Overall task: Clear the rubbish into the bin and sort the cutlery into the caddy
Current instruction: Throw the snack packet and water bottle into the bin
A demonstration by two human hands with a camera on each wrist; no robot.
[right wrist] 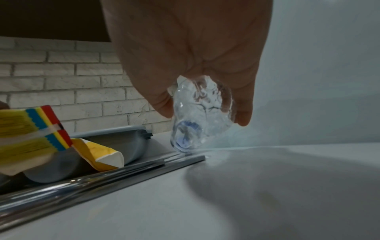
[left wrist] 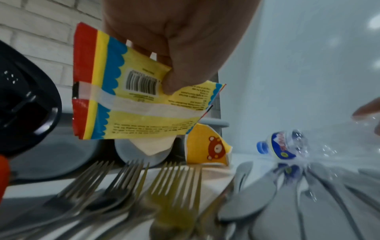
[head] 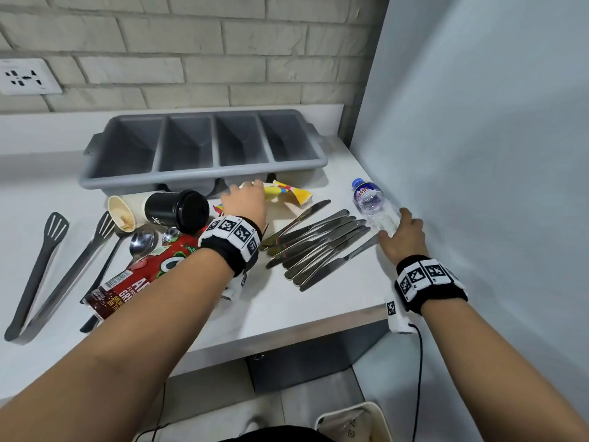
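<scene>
Four compartments of the grey caddy (head: 204, 145), upper centre of the head view, are empty, so I judge the job barely begun. My left hand (left wrist: 174, 42) pinches a yellow wrapper (left wrist: 131, 104); my right hand (right wrist: 191, 53) curls round the clear bottle (right wrist: 201, 112). Knives (head: 318, 244), forks (left wrist: 131, 180), spoons (head: 141, 242), cups (head: 175, 207) and a red packet (head: 137, 275) lie unsorted; what I take for the bin (head: 350, 422) sits at the lower edge.

Head overhead; wrists low, sharing wrapper (left wrist: 131, 100)
</scene>
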